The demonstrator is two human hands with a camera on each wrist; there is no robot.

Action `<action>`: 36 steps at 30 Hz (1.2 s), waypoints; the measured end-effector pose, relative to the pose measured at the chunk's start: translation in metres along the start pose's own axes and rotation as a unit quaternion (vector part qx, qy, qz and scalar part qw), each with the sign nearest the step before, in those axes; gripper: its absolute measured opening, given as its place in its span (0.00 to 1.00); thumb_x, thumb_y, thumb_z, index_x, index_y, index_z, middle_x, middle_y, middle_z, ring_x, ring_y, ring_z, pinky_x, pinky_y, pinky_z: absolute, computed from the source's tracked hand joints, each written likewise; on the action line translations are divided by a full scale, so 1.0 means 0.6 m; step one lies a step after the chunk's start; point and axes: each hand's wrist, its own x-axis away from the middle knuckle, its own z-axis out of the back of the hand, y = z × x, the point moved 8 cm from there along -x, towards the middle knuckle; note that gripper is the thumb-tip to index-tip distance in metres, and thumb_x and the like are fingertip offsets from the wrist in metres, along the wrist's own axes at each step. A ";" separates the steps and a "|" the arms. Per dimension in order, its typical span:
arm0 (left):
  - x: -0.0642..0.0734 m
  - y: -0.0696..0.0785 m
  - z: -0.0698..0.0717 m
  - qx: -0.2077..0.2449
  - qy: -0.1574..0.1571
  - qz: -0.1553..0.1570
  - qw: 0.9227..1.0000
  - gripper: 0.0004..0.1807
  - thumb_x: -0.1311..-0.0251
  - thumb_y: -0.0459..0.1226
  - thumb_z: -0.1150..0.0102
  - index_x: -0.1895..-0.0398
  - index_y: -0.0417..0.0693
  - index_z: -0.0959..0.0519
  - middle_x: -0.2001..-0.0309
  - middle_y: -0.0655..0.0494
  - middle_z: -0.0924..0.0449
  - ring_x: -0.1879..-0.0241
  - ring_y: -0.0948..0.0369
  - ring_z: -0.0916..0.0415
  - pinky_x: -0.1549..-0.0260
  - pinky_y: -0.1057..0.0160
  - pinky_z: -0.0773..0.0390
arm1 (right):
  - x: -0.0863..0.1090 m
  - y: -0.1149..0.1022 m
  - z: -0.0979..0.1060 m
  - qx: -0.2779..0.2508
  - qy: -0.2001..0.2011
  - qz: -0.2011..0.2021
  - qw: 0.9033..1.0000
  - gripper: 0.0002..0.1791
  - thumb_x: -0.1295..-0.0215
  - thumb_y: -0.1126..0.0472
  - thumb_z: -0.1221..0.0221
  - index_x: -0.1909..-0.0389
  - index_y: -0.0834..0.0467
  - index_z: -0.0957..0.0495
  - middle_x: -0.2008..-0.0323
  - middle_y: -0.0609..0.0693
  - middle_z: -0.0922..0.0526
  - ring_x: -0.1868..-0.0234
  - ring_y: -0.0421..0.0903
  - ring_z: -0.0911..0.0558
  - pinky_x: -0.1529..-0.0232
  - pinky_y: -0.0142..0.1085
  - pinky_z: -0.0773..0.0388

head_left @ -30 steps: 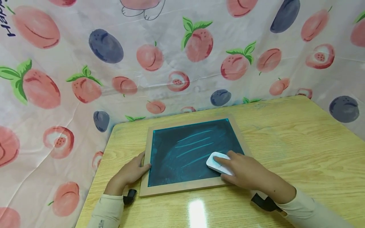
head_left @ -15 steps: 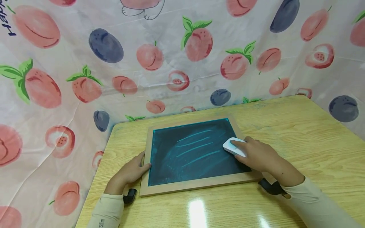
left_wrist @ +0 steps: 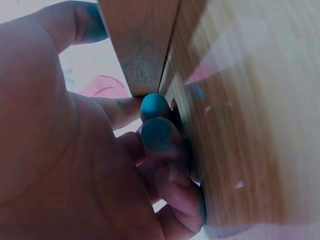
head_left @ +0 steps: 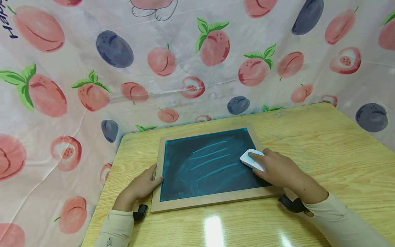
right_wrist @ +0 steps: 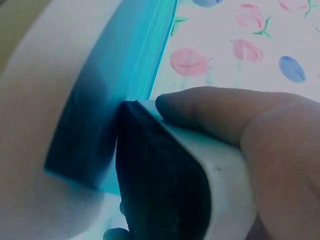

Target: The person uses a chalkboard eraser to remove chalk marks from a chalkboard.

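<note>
A small chalkboard in a wooden frame lies on the table, with several teal chalk lines across its middle. My left hand holds the frame's left side, thumb on top; in the left wrist view, teal-smudged fingertips curl beside the frame's edge. At the board's right side, my right hand grips a white eraser, index finger on its teal-stained top. The right wrist view shows the eraser's dark felt face tilted, one end right at the board's surface.
The wood-grain table extends to the right of the board and in front of it. A fruit-print cloth hangs behind the table and down its left side. Black straps sit at both wrists.
My right hand has carried the eraser up and right from the board's lower right, uncovering the lowest line's right end. It barely moves in the last half second. The left hand stays put.
</note>
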 end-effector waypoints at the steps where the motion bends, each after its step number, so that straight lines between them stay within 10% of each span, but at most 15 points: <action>1: 0.000 0.000 0.000 -0.001 0.000 0.000 1.000 0.40 0.27 0.48 0.50 0.20 0.43 0.52 0.31 0.38 0.32 0.43 0.49 0.24 0.42 0.42 0.28 | 0.001 -0.004 -0.001 0.000 -0.001 0.005 1.000 0.31 0.37 0.50 0.34 0.33 0.54 0.25 0.53 0.67 0.21 0.64 0.52 0.19 0.66 0.49 0.19; 18: 0.000 0.001 0.000 0.008 0.004 -0.002 1.000 0.39 0.27 0.46 0.49 0.20 0.44 0.51 0.33 0.40 0.29 0.50 0.55 0.22 0.44 0.44 0.26 | 0.034 -0.128 -0.039 -0.019 -0.035 0.120 0.992 0.32 0.35 0.45 0.37 0.30 0.44 0.28 0.54 0.52 0.22 0.65 0.42 0.26 0.67 0.40 0.25; 36: 0.000 0.001 0.001 0.001 0.004 0.001 1.000 0.39 0.27 0.47 0.49 0.20 0.44 0.51 0.33 0.40 0.29 0.48 0.52 0.22 0.44 0.43 0.27 | 0.022 -0.015 0.021 -0.004 -0.045 0.023 0.999 0.27 0.43 0.52 0.32 0.40 0.47 0.18 0.59 0.57 0.19 0.70 0.44 0.25 0.73 0.39 0.26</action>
